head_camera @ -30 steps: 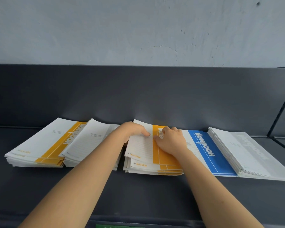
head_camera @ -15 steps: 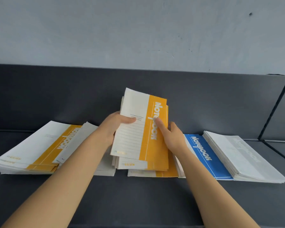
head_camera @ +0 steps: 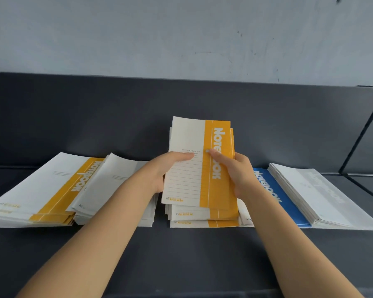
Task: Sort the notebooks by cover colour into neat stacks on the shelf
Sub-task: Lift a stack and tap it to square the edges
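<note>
Hands: left hand (head_camera: 159, 168) and right hand (head_camera: 239, 171) grip the orange bundle's (head_camera: 219, 190) sides, thumbs on its cover
Bundle: tilted up above more orange notebooks (head_camera: 222, 223) on the shelf (head_camera: 181, 254), between grey stack (head_camera: 116, 179) and blue notebook (head_camera: 274, 190)
Risk: held copies sit staggered; a slack grip may let lower ones slide out
Print: "NOTEBOOK" down the band; "A5" at the lower corner

The middle orange notebook (head_camera: 187, 181) carries "Notebook" in white along its orange band and "A5" at the lower left corner of the cover. Its small printed lines are illegible. "A5" repeats on the orange notebooks below it (head_camera: 202, 215). "Notebook" also reads on the left orange stack (head_camera: 52, 190), on the blue notebook (head_camera: 289, 203), and faintly in grey on the right grey stack (head_camera: 323, 190).
</note>
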Available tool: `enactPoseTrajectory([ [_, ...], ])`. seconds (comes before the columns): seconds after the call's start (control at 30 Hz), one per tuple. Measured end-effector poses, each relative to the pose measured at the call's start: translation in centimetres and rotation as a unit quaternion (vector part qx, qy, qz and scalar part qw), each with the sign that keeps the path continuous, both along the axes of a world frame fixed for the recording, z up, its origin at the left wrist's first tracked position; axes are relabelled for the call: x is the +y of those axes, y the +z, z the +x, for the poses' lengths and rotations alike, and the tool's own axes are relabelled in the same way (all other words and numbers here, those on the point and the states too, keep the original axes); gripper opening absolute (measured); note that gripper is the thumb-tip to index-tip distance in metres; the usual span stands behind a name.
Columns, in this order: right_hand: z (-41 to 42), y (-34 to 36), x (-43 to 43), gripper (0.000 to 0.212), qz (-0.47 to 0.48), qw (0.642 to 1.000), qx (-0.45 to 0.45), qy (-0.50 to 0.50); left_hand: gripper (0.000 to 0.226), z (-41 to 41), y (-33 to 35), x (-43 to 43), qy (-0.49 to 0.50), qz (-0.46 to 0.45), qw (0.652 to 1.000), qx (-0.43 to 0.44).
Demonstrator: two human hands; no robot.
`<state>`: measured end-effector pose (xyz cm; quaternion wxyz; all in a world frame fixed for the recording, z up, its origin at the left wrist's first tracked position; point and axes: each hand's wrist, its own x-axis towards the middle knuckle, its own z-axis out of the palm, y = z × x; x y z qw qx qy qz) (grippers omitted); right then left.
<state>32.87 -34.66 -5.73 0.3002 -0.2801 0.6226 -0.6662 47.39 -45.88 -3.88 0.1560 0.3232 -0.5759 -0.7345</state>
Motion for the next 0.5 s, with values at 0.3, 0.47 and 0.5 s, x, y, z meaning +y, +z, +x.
enactPoseTrajectory([
  [0.3, -0.42, -0.38, -0.44, 0.039, 0.015, 0.999, -0.026, -0.01, 0.025, -0.01, -0.11, -0.47, 0.002, 0.011, 1.0, -0.027],
  [0.47, -0.22, -0.01, -0.07, 0.036, 0.01, 0.999, -0.051, 0.011, 0.02, 0.16, 0.15, -0.04, 0.004, -0.012, 1.0, 0.005],
  [0.5, -0.16, 0.22, 0.01, 0.037, -0.002, 0.999, -0.052, 0.013, 0.022, 0.19, 0.24, 0.02, 0.006, -0.016, 1.0, 0.021],
])
